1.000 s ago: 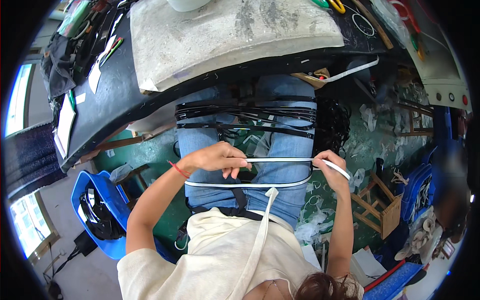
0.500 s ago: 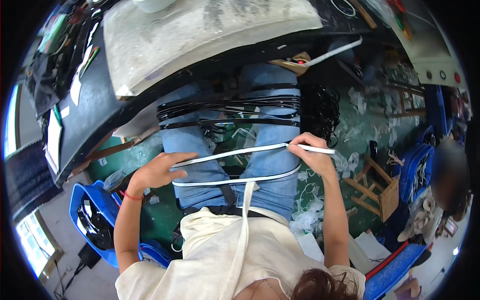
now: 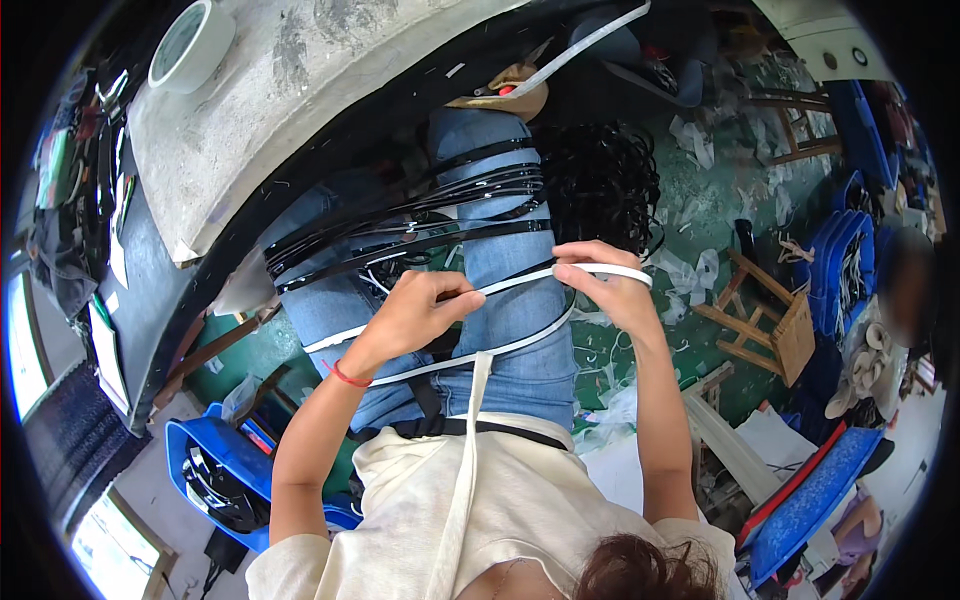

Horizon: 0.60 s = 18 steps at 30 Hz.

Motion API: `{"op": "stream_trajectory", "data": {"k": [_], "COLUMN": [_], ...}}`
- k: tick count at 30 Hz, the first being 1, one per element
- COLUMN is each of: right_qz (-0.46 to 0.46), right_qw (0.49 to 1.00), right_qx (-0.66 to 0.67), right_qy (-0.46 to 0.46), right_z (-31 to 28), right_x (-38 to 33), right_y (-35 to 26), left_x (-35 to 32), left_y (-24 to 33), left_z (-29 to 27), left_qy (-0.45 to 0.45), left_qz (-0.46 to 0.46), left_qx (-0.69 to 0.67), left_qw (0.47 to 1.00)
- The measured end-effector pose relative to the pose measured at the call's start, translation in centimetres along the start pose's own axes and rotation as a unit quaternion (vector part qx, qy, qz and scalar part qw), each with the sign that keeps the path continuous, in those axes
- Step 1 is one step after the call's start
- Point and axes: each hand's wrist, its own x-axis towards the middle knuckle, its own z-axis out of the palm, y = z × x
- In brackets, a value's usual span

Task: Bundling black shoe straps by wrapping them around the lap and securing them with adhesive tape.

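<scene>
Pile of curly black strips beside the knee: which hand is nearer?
Right. The right hand holds the white strip's bent end just below the pile of curly black strips. The left hand grips the strip over the lap, farther off.

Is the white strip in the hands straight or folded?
Folded: the strip bends back at the right hand and returns below toward the left hand.

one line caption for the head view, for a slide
Seated person's left hand and right hand hold a white strip over black strips on the lap.
</scene>
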Motion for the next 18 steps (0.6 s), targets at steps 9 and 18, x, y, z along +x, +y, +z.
{"op": "stream_trajectory", "data": {"k": [9, 18], "right_qz": [-0.042, -0.039], "right_qw": [0.997, 0.995], "right_qx": [-0.053, 0.016], "right_qy": [0.023, -0.090], "right_z": [2.5, 0.4], "right_x": [0.5, 1.2], "right_y": [1.6, 4.0], "left_x": [-0.4, 3.1], "left_y": [-1.5, 0.5], "left_z": [-1.0, 1.2], "left_qy": [-0.030, -0.050], "left_qz": [-0.032, -0.041], "left_qx": [0.015, -0.008], "left_qw": [0.999, 0.998]}}
